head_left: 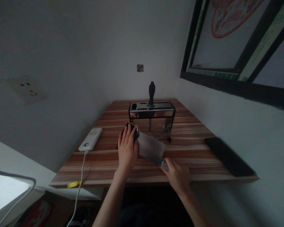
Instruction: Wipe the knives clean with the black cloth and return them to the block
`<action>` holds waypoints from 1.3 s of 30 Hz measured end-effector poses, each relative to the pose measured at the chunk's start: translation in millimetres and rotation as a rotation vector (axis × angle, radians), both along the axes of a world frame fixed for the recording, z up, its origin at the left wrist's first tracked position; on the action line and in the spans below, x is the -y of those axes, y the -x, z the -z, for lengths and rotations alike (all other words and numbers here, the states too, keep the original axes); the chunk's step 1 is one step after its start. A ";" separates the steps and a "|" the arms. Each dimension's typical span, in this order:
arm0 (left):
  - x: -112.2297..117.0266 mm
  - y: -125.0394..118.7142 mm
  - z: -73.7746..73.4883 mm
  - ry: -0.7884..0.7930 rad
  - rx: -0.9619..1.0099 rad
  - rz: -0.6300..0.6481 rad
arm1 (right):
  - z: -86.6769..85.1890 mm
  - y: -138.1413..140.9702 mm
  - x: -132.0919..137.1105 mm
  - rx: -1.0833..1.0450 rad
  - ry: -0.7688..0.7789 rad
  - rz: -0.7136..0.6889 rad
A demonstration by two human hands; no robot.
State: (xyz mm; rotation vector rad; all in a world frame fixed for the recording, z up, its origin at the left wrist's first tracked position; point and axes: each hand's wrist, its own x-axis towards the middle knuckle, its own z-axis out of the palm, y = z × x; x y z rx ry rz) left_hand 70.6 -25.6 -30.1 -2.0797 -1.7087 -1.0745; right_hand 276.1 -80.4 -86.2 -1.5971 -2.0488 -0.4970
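A cleaver (150,146) with a broad grey blade lies across the wooden table (104,164). My right hand (177,176) is closed round its handle at the near end. My left hand (127,146) lies flat, fingers stretched out, pressing down on a dark block with a white edge (132,127) that sits under the far end of the blade. Just behind stands a metal knife rack (151,118) with one black-handled knife (151,92) upright in a slot.
A white power bank (91,138) with a white cable (79,186) lies at the left of the table. A black flat slab (228,155) lies at the right edge. Walls close in on both sides; a dark-framed window (239,47) is at upper right.
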 end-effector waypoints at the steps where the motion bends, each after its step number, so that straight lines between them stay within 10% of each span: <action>1: 0.2 -0.2 0.7 -0.005 -0.001 -0.005 | -0.2 0.2 -0.1 0.004 0.002 0.003; 24: 47.5 -82.3 23.6 0.141 -0.102 0.373 | -9.9 1.0 1.0 0.011 0.261 0.071; 39: 58.1 -89.5 26.3 0.252 0.031 0.471 | -16.7 2.5 1.8 0.058 0.283 0.077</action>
